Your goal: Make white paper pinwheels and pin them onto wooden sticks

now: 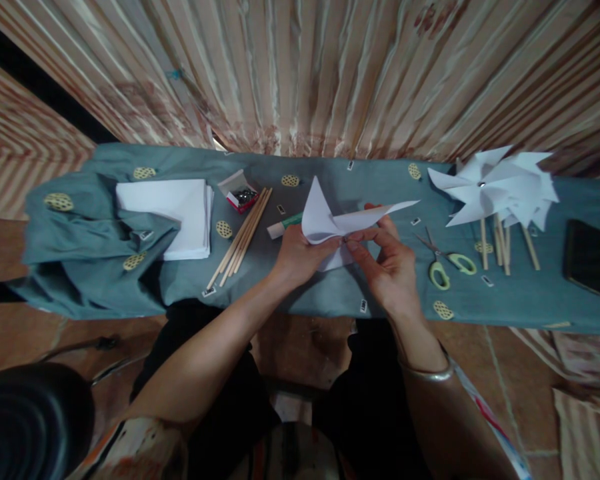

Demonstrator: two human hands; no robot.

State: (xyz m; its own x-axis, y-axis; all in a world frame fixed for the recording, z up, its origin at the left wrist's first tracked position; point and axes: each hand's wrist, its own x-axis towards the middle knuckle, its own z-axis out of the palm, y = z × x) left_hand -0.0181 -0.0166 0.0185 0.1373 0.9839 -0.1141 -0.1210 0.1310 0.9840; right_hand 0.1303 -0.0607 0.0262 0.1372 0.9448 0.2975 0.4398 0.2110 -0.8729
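A white paper pinwheel (325, 217) with curled blades is held up over the middle of the table. My left hand (300, 257) grips its lower left side, thumb pressed near the centre. From the right, my right hand (387, 260) has thumb and forefinger closed at the pinwheel's centre, on a small dark shiny pin (344, 239); its exact shape is too small to tell. Behind my left hand lies a green and white tube (280, 228), partly covered. Scissors with light green handles (445, 260) lie spread to the right of my right hand.
Several wooden sticks (243, 237) lie left of my hands, beside an open small box (241, 193) of shiny pins. Farther left is a stack of white paper (187, 213), partly under bunched cloth (100, 247). Pinwheels on sticks (495, 190) and a phone (586, 257) lie right.
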